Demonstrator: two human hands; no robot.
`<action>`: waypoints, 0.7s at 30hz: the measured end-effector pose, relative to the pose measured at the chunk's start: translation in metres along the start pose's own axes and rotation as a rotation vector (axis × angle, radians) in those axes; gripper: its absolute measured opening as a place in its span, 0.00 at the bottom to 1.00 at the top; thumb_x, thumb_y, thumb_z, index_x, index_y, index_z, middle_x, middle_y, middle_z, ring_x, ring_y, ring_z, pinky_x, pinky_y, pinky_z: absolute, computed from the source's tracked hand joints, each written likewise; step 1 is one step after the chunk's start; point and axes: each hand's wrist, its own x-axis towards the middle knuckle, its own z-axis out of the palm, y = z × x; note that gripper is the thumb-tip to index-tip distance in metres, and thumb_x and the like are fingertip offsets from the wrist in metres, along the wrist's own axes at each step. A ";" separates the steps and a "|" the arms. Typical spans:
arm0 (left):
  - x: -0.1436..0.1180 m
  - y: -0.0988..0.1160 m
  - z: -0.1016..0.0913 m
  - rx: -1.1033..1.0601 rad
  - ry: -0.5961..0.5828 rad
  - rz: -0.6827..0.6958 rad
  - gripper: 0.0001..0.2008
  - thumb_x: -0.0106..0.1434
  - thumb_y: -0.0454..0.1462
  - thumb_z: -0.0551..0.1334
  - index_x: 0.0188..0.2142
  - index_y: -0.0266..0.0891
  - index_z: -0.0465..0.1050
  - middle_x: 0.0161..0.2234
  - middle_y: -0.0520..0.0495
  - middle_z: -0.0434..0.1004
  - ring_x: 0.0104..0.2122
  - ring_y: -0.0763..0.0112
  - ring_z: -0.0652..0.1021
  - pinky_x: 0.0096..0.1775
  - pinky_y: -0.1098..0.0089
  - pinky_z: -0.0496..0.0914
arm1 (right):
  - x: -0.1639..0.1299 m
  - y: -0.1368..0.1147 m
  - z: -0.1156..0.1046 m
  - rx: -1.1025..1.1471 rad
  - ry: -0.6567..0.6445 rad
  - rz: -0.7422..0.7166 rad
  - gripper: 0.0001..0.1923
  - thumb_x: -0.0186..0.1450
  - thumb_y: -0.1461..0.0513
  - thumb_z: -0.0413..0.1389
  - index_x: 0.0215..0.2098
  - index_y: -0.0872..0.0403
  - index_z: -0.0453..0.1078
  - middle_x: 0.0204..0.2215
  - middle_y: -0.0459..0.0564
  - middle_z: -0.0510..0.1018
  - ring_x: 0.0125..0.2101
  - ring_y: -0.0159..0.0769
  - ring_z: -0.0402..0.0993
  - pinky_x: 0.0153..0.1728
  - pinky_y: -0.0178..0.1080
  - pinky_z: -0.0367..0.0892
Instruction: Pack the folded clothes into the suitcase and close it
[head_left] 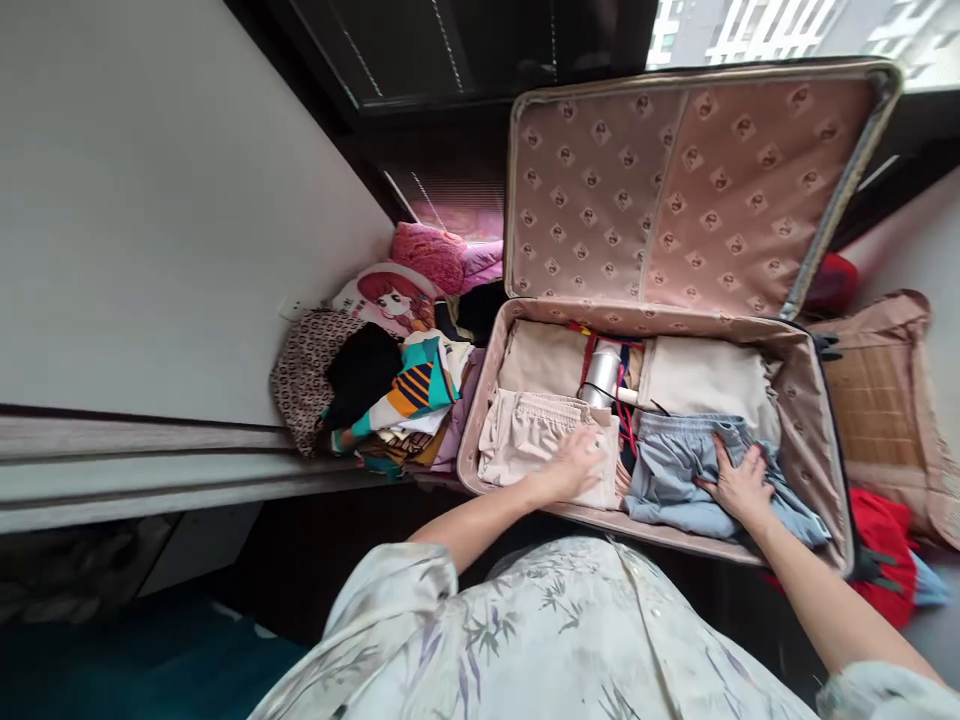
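An open suitcase (806, 420) lies on the floor with its lid propped up against the window, and the base is already largely filled. Folded beige pieces line the back, a silver flask (602, 374) lies between them among red and dark straps, and a pale pink garment with a gathered waistband (529, 435) sits at the front left. The left hand (577, 462) rests flat on that pink garment, fingers spread and holding nothing, pressing its right edge. The right hand (739, 485) lies open on a light blue garment (679, 470) at the front right, fingers splayed over the cloth rather than gripping it. That blue piece looks loosely bunched, and its hem spills over the near rim of the case, so it reads as not yet smoothed in place.

More seems left to go in: a heap of clothes (390, 400) sits outside, just beside the left wall of the case, with striped, black and patterned items piled together. A cartoon-face cushion (390, 298) and a pink fuzzy thing lie behind it.

Much is hard to read. The layers under the top garments are hidden, the left hand is blurred, and what lies beneath the flask cannot be told. Red cloth (881, 545) at the right is partly covered by the case, perhaps clothing
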 end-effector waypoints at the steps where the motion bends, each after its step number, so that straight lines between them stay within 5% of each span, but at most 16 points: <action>1: -0.012 -0.011 -0.011 -0.033 0.049 -0.041 0.22 0.63 0.37 0.69 0.56 0.37 0.76 0.69 0.30 0.56 0.69 0.42 0.60 0.65 0.41 0.61 | 0.001 -0.001 -0.006 -0.017 -0.044 -0.001 0.52 0.67 0.41 0.55 0.78 0.44 0.33 0.72 0.78 0.42 0.67 0.74 0.52 0.48 0.68 0.65; 4: -0.042 -0.042 -0.033 -0.094 0.198 -0.136 0.19 0.64 0.33 0.67 0.55 0.38 0.76 0.66 0.33 0.61 0.65 0.47 0.66 0.64 0.44 0.64 | 0.002 -0.004 -0.024 -0.043 -0.157 0.018 0.56 0.63 0.39 0.58 0.78 0.43 0.32 0.72 0.77 0.43 0.66 0.72 0.53 0.49 0.66 0.65; 7: -0.061 -0.059 -0.037 -0.122 0.280 -0.163 0.18 0.65 0.32 0.65 0.54 0.38 0.76 0.63 0.33 0.64 0.63 0.49 0.69 0.62 0.45 0.67 | -0.005 -0.017 -0.041 -0.076 -0.121 0.076 0.56 0.62 0.41 0.61 0.78 0.42 0.36 0.72 0.74 0.44 0.66 0.71 0.52 0.51 0.66 0.62; 11: -0.068 -0.055 -0.025 -0.136 0.256 -0.120 0.16 0.65 0.31 0.64 0.53 0.36 0.76 0.62 0.31 0.65 0.62 0.48 0.69 0.62 0.44 0.67 | -0.022 -0.054 -0.064 -0.097 0.052 0.038 0.47 0.66 0.48 0.59 0.77 0.47 0.44 0.72 0.73 0.45 0.68 0.68 0.48 0.55 0.63 0.60; 15: -0.060 -0.042 -0.007 -0.142 0.169 -0.048 0.15 0.64 0.32 0.65 0.51 0.37 0.77 0.61 0.32 0.67 0.61 0.49 0.71 0.60 0.45 0.69 | -0.036 -0.083 -0.084 0.014 0.074 0.011 0.38 0.69 0.49 0.55 0.74 0.48 0.55 0.70 0.69 0.54 0.63 0.62 0.57 0.54 0.58 0.64; 18: -0.058 -0.037 0.005 -0.128 0.092 -0.005 0.15 0.64 0.32 0.65 0.50 0.37 0.78 0.58 0.33 0.70 0.59 0.51 0.73 0.59 0.48 0.71 | -0.041 -0.073 -0.096 0.100 0.129 0.068 0.36 0.70 0.48 0.53 0.72 0.49 0.57 0.69 0.66 0.59 0.61 0.60 0.60 0.54 0.58 0.65; 21: -0.065 -0.042 0.018 -0.124 0.083 0.007 0.14 0.64 0.33 0.63 0.49 0.38 0.78 0.56 0.35 0.73 0.57 0.53 0.75 0.58 0.50 0.72 | -0.044 -0.018 -0.103 0.187 0.251 0.235 0.35 0.71 0.48 0.49 0.72 0.53 0.57 0.68 0.66 0.61 0.61 0.59 0.62 0.55 0.57 0.64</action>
